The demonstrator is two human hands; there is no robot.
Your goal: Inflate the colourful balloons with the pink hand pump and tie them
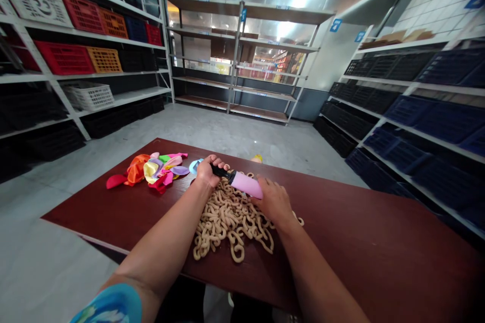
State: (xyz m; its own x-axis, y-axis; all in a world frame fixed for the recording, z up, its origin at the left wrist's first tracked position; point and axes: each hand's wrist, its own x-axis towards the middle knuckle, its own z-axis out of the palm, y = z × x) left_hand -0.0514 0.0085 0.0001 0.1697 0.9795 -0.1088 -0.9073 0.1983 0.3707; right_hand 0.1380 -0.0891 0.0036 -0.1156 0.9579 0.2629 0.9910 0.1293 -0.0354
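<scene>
In the head view, a hand balloon pump with a pink barrel (246,184) and a black end is held between both hands above a heap. My left hand (209,171) is closed around the black end. A light blue balloon (195,166) pokes out at the left of that hand; whether it is fixed to the pump is hidden. My right hand (273,199) is wrapped round the far right end of the pink barrel. Below lies a tangled heap of beige, curly, tube-like pieces (227,217). Flat, limp balloons (151,170) in several colours lie piled at the left.
Everything rests on a dark red-brown table (352,232). Something small and yellow (258,158) shows at its far edge. Shelves with coloured crates (81,12) stand left, a metal rack (235,50) at the back, and shelves with dark crates (435,118) right.
</scene>
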